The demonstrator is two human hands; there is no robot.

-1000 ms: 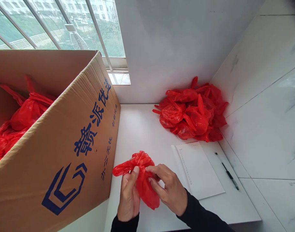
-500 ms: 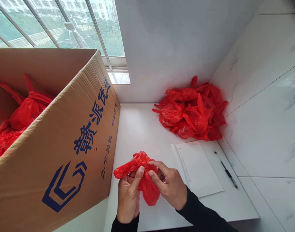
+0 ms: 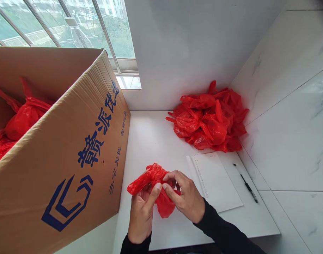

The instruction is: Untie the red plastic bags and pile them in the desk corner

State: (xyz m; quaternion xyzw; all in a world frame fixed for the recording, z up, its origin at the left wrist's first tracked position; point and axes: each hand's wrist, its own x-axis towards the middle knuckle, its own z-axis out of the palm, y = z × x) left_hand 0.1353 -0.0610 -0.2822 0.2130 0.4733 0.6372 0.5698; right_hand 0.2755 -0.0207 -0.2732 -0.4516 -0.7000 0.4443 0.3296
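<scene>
Big cardboard box point(image 3: 24, 211) commanding the left, red bags point(image 3: 26, 118) inside; the white table point(image 3: 148, 137) alongside; a red heap of bags point(image 3: 209, 121) at far right; the notepad point(image 3: 217, 183) nearer; and here, near centre, a red bag point(image 3: 165, 204), left hand point(image 3: 142, 215) gripping it, right hand point(image 3: 189, 199) pinching its folds; slim black pen point(image 3: 247, 185) lying right of the notepad.
</scene>
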